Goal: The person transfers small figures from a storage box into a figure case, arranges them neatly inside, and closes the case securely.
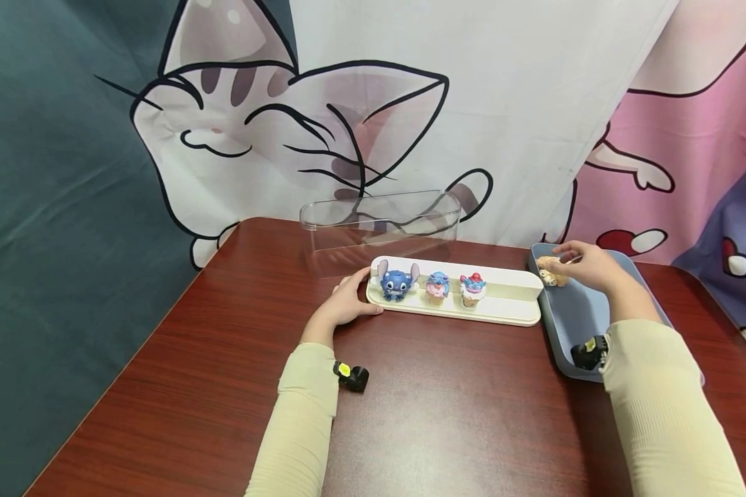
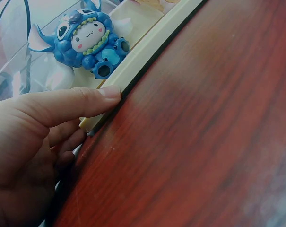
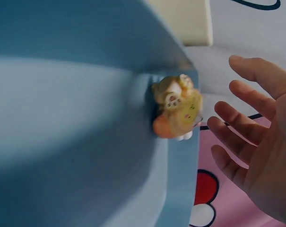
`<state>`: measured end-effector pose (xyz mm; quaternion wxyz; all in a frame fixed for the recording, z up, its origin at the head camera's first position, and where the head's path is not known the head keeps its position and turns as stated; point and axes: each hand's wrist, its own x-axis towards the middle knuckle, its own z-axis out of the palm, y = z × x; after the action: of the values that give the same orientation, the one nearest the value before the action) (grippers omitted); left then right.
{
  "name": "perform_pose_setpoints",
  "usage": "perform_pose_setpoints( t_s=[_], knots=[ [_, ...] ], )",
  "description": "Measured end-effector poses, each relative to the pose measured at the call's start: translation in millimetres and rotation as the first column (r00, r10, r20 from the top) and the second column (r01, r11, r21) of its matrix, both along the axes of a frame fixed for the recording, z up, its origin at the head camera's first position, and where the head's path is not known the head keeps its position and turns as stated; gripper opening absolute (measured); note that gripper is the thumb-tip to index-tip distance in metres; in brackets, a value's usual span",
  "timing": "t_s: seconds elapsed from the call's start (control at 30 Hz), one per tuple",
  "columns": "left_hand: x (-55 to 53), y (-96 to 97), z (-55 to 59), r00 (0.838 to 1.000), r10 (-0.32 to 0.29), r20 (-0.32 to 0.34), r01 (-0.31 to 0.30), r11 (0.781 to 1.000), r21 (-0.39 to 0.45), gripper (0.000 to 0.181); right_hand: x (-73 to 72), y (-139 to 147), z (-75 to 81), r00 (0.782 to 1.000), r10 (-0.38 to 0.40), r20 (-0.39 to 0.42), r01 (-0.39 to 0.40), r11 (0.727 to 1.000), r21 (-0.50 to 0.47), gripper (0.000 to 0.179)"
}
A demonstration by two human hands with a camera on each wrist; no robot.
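My left hand [image 1: 343,302] grips the left end of a cream two-step display stand [image 1: 508,308]; in the left wrist view its thumb [image 2: 93,100] presses the front edge. On the stand, a blue long-eared figurine [image 1: 396,285] sits beside two cupcake-shaped figurines, one blue-topped [image 1: 437,287] and one red-hatted [image 1: 472,290]. Over the far end of a blue-grey tray [image 1: 572,314], my right hand [image 1: 589,269] hovers with spread, slightly bent fingers. Close to those fingers but apart from them, a yellow-orange figurine [image 3: 180,111] lies in the tray's corner.
A clear plastic cover [image 1: 379,238] stands behind the display stand, near the back edge of the brown wooden table [image 1: 447,400]. A cloth with cartoon cats [image 1: 236,138] hangs behind the table. The tray's left wall is close to the stand's right end.
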<state>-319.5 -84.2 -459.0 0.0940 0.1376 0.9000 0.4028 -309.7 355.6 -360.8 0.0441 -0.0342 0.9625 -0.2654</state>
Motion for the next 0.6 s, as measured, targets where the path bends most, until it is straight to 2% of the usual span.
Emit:
perform_pose_setpoints(
  t_s=[0.4, 0.6],
  knots=[
    [1.8, -0.5, 1.1, 1.0, 0.001, 0.005, -0.001, 1.0, -0.001, 0.092, -6.0, 8, -9.3, 0.999, -0.02, 0.027, 0.02, 1.0, -0.015, 0.054],
    [1.4, 0.0, 1.2, 1.0, 0.001, -0.002, -0.001, 1.0, -0.01, 0.092, -9.2, 14, -17.3, 0.998, -0.044, 0.051, 0.043, 0.999, 0.011, 0.055]
  ],
)
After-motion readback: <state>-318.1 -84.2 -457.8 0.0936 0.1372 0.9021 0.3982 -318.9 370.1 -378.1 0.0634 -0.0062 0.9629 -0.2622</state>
